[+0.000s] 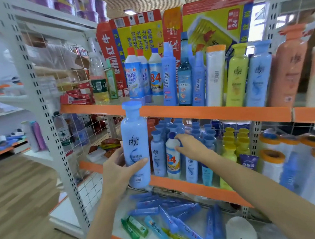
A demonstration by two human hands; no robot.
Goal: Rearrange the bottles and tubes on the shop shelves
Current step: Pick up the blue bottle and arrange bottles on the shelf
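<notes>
The left hand (119, 166) grips a tall pale-blue shampoo bottle (135, 144) around its lower half, thumb across the front label. The bottle stands upright, long axis vertical, its wide flat cap pointing up and overlapping the orange edge of the upper shelf (200, 113); it is held just in front of the middle shelf (188, 188). It is smooth glossy plastic, rounded at the shoulders, with a narrow neck. The right hand (191, 145) reaches further in, fingers closed over the blue cap of a small white "84" bottle (173, 161), which stands upright on the middle shelf among more pale-blue bottles. To the right of those stand yellow bottles (230, 147). On the bottom shelf, blue tubes (173, 212) lie flat, pointing every way, with green tubes (134, 227) near the front left
</notes>
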